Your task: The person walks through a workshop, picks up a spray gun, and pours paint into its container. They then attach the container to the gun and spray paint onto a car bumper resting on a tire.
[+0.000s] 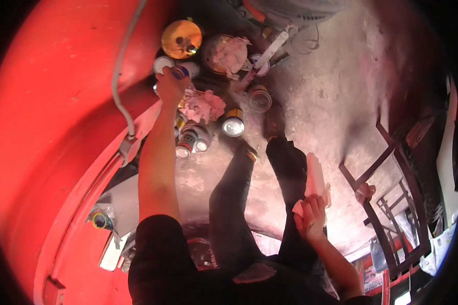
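My left arm stretches out along the red wall, and my left hand (pixel 170 85) is closed round a can with a blue band (pixel 179 72), its far part partly covered by my fingers. A white round lid or can top (pixel 163 64) sits right beside my fingers. Just below that hand lies a crumpled pinkish cloth or paper (pixel 203 105). Down by my right thigh, my right hand (pixel 312 217) grips a pale, pink-stained cloth or paper (pixel 315 175); part of it stands up above my fingers.
Several cans lie or stand on the floor, including a yellow-sided can (pixel 233 123) by my feet and a larger tin (pixel 259 98). Behind them are an orange-yellow disc (pixel 181 39) and a rag-topped container (pixel 228 53). A dark metal frame (pixel 392 203) stands at right. A grey cable (pixel 118 76) runs along the wall.
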`<action>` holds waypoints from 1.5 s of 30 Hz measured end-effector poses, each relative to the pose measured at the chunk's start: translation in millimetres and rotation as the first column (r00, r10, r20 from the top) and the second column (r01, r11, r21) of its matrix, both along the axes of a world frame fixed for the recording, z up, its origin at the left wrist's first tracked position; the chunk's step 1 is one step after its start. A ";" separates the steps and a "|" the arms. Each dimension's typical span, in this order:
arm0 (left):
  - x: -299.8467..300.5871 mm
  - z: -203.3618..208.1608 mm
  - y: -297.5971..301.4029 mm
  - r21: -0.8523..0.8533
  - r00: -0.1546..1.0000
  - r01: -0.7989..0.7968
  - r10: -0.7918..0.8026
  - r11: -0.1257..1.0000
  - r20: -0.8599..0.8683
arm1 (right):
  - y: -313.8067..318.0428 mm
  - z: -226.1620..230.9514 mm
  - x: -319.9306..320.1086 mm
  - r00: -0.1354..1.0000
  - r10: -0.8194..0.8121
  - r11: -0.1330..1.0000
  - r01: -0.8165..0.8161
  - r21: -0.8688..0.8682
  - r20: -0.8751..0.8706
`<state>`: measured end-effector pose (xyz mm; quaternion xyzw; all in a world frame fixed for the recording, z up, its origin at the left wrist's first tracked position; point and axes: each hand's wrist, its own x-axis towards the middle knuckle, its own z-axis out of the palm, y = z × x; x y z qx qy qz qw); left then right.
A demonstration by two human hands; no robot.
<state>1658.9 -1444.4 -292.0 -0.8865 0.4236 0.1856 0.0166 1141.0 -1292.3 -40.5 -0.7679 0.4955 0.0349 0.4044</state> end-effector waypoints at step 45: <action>-1060.4 400.5 744.0 0.135 -0.991 0.018 -0.036 -0.991 -0.131 | 514.1 96.0 52.3 -0.509 0.858 -0.404 -0.581 0.706 0.073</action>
